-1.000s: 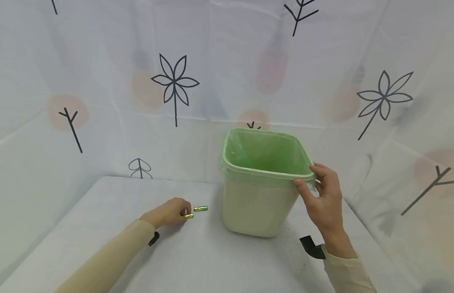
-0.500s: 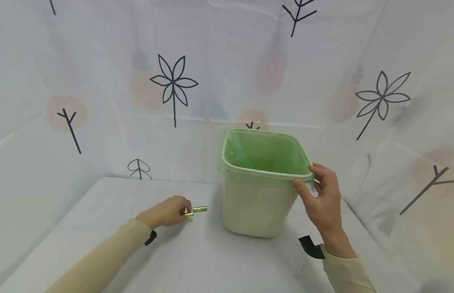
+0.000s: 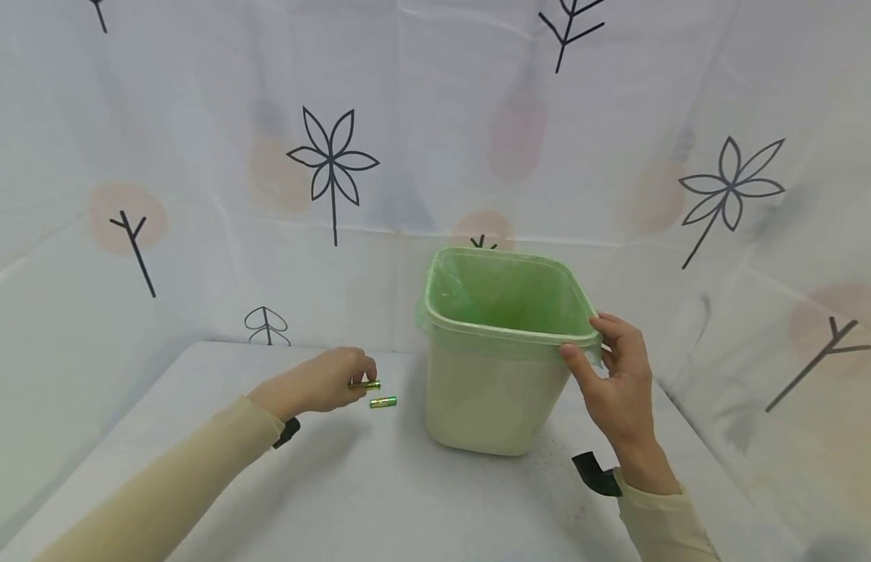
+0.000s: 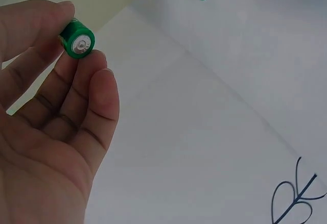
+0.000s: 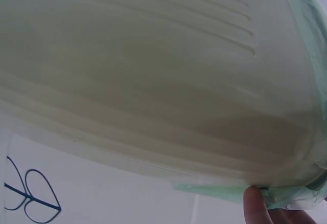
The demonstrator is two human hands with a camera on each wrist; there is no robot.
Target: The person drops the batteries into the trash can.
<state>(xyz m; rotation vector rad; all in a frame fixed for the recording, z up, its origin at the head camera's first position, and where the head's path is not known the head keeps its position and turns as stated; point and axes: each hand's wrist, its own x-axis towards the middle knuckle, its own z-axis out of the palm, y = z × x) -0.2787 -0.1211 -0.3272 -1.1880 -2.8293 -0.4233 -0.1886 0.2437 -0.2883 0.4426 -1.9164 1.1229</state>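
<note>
My left hand [image 3: 323, 380] pinches a green and gold battery [image 3: 365, 385] between thumb and fingertips, raised over the table. In the left wrist view the flat silver end of this battery [image 4: 82, 44] faces the camera. A second battery [image 3: 383, 402] of the same look lies on the table just below and right of that hand. My right hand [image 3: 621, 382] grips the right rim of a pale trash can [image 3: 495, 390], thumb outside. A thin green bag [image 3: 506, 285] lines the can and folds over its rim. Close up, right fingers [image 5: 255, 206] touch the bag's edge.
The can stands upright on a white-covered table [image 3: 379, 499], right of centre. Behind it hangs a white cloth backdrop [image 3: 421, 140] with plant drawings, which also closes off both sides.
My left hand has lifted one battery off the table, moving up and slightly away. The other battery stays where it lay. My right hand keeps its hold on the rim.
</note>
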